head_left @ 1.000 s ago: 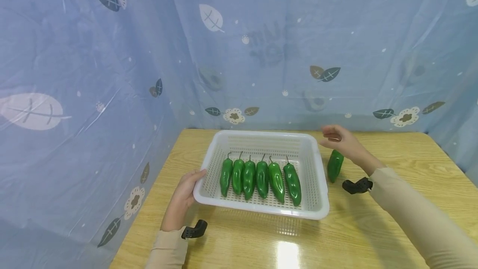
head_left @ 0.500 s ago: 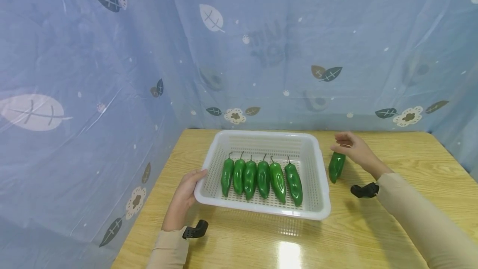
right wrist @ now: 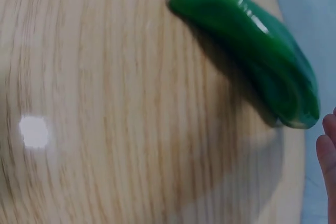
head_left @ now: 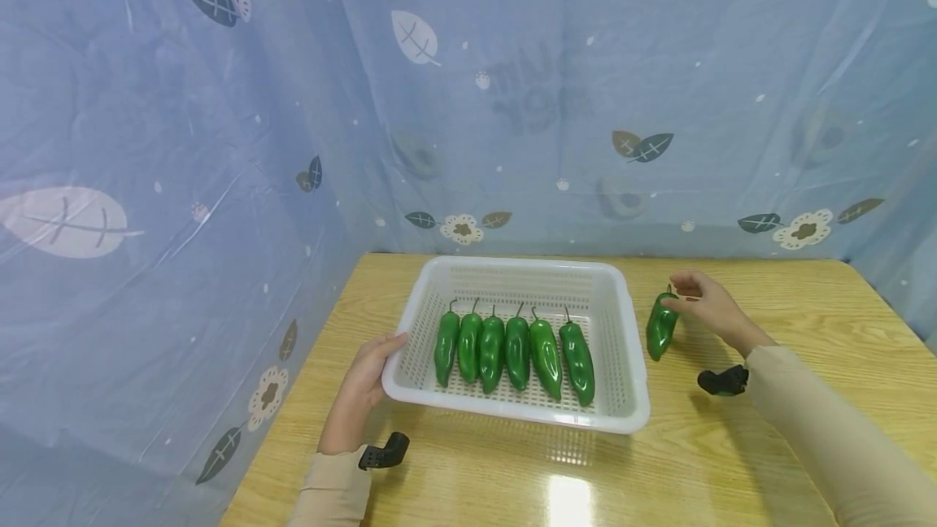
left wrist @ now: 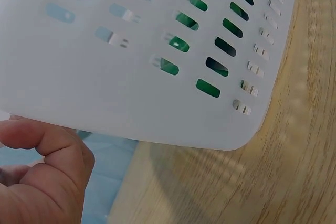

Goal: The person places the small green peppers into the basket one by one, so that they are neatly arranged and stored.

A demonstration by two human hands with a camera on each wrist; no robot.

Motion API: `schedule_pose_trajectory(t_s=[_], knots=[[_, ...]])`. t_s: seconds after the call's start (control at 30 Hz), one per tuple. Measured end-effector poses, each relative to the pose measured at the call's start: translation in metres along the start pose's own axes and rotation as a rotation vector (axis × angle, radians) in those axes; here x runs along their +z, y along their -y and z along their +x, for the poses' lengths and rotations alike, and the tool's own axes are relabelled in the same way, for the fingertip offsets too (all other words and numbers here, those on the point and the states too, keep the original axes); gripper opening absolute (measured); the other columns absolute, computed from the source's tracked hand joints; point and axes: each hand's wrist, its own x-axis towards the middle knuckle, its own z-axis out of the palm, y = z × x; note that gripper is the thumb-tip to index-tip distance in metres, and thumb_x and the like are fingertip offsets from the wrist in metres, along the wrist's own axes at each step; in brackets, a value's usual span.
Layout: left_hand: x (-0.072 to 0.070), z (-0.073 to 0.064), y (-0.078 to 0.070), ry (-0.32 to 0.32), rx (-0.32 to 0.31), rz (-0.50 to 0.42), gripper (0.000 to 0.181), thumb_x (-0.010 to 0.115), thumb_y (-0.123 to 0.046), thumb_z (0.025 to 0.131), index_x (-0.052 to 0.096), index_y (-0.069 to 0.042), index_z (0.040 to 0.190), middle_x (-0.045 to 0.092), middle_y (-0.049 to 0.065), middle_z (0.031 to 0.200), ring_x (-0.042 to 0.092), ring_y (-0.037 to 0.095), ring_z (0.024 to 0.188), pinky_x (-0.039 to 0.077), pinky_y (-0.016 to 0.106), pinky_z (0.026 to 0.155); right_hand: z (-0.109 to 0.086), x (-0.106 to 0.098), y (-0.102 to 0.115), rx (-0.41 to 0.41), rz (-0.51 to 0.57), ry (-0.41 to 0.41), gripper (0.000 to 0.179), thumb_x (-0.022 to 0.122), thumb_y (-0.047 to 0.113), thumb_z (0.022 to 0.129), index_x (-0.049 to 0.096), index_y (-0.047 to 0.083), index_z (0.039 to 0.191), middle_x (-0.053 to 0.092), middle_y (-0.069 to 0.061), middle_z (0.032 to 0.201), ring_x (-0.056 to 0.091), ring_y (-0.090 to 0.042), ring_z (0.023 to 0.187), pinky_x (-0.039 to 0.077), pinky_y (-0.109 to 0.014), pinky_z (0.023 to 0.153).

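Observation:
A white plastic basket (head_left: 512, 413) stands on the table with several green peppers (head_left: 517, 352) lying side by side inside, stems toward the back. My left hand (head_left: 366, 368) grips the basket's left rim, thumb over the edge; the left wrist view shows its curled fingers beside the slotted basket wall (left wrist: 131, 114). Another green pepper (head_left: 661, 336) lies on the table right of the basket. Around its stem end hovers my right hand (head_left: 706, 307), fingers loosely bent and thumb overlapping the pepper in the head view. In the right wrist view, fingertips stay just off the glossy pepper (right wrist: 252, 45).
The wooden table (head_left: 805, 324) meets a blue patterned curtain (head_left: 549, 104) at its back and left sides. Each wrist wears a small black camera mount, the left one (head_left: 384, 451) near the basket's front corner.
My right hand has moved right and down toward the pepper beside the basket, uncovering its stem. The left hand keeps its grip on the basket.

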Motion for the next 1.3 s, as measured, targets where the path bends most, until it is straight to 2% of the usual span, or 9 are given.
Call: schedule_pose_trajectory(t_s=[0.4,0.87,1.3], knots=[[0.0,0.001,0.001,0.003,0.003,0.003,0.047,0.047,-0.023,0.098,0.043,0.005,0.135,0.048,0.027,0.136,0.05,0.041,0.123,0.047,0.05,0.096,0.008,0.003,-0.014,0.019,-0.075,0.006,0.067,0.059,0.033,0.093,0.031,-0.01,0.138,0.034,-0.036,0.138,0.034,-0.051,0.126,0.036,-0.063,0.098],[-0.001,0.002,0.001,0.016,0.007,-0.004,0.045,0.045,-0.021,0.099,0.043,0.005,0.136,0.048,0.027,0.136,0.051,0.04,0.123,0.048,0.048,0.095,0.017,0.005,-0.01,-0.003,-0.157,0.073,0.067,0.058,0.027,0.094,0.029,-0.015,0.138,0.034,-0.041,0.134,0.039,-0.057,0.12,0.038,-0.063,0.096],[0.0,0.001,0.001,0.006,0.0,-0.011,0.046,0.046,-0.022,0.098,0.043,0.005,0.136,0.049,0.026,0.136,0.051,0.039,0.123,0.047,0.048,0.096,0.02,0.006,-0.005,0.038,-0.208,0.117,0.066,0.058,0.03,0.093,0.033,-0.013,0.136,0.04,-0.043,0.13,0.042,-0.055,0.116,0.042,-0.06,0.089]])
